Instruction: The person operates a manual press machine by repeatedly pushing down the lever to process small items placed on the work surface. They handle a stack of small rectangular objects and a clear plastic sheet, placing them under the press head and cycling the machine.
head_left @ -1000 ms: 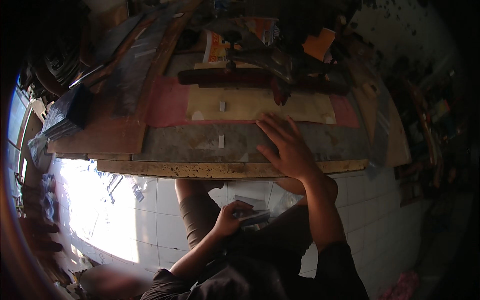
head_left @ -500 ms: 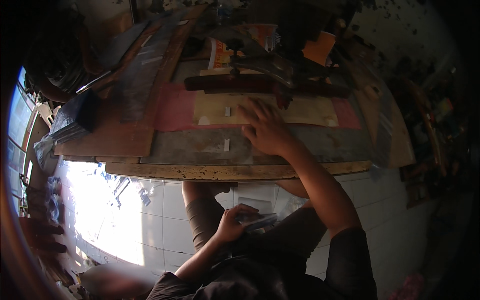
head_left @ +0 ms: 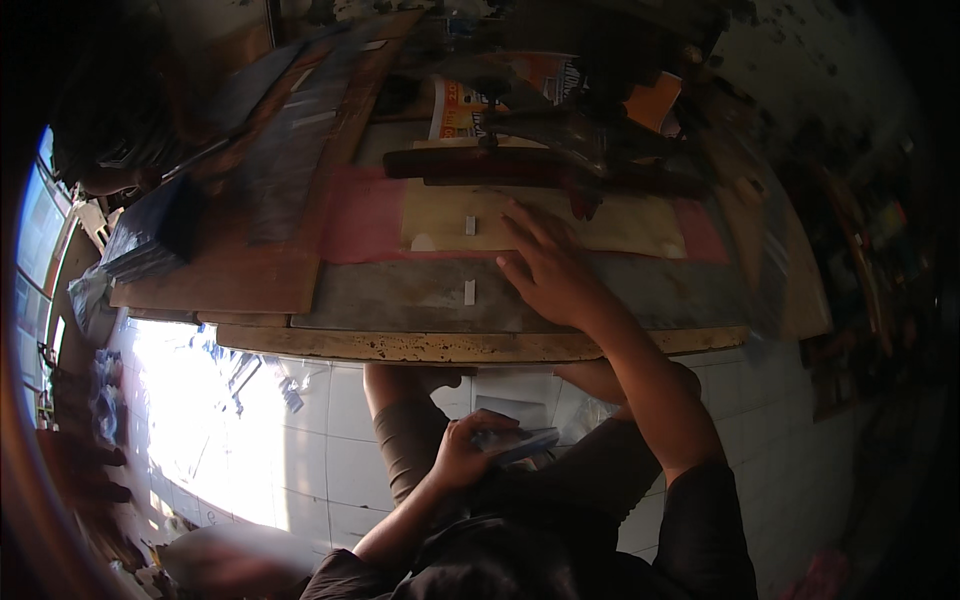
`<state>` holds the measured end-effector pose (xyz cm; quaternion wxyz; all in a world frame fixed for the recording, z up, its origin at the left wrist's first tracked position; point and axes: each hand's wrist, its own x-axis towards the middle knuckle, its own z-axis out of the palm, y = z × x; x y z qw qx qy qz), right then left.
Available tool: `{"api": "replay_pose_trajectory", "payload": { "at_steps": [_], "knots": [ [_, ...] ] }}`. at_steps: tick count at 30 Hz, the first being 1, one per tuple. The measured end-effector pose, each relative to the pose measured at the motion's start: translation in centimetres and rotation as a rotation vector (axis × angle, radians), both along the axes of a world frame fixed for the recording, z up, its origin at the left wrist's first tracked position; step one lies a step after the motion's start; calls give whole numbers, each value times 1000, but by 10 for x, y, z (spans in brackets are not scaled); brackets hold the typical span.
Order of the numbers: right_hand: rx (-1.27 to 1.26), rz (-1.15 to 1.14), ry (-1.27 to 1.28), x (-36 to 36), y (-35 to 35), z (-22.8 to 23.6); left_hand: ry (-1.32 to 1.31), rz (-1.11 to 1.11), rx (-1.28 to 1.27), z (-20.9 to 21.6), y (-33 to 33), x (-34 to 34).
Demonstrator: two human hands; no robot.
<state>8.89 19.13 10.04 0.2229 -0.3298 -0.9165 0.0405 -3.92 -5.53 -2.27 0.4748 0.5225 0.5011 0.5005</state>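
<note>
My right hand (head_left: 558,268) rests over the worktop with its fingers apart and nothing visible in them. Its fingertips lie at a long cream sheet (head_left: 620,228), which sits on a pink sheet (head_left: 362,215). To the left of those fingers is a small white strip (head_left: 471,226) on the cream sheet. A second small white strip (head_left: 470,293) lies nearer me on the grey board (head_left: 400,300). Low over my lap, my left hand (head_left: 463,450) is closed round a flat bluish-grey stack (head_left: 525,444); its exact kind is unclear.
A dark red bar (head_left: 470,165) with a metal arm crosses above the cream sheet's far side. Brown boards (head_left: 225,270) cover the table's left, beside a dark blue block (head_left: 150,235). Printed orange-and-white packaging (head_left: 455,108) lies behind. The worn wooden table edge (head_left: 430,345) runs before me.
My right hand has moved a little to the right, away from the small white strip. Things on the tabletop appear slightly further right. My left hand keeps its hold on the flat stack.
</note>
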Motion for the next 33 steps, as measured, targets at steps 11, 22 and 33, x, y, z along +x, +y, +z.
{"api": "replay_pose_trajectory", "payload": {
  "at_steps": [11, 22, 33],
  "knots": [
    [44, 4, -63, 5, 11, -14, 48, 9, 68, 18, 1, 0],
    [55, -15, -84, -3, 23, -11, 18, 25, 39, 17, 7, 0],
    [-16, -42, -107, -4, 24, -8, 14, 12, 14, 16, 10, -1]
  ]
}}
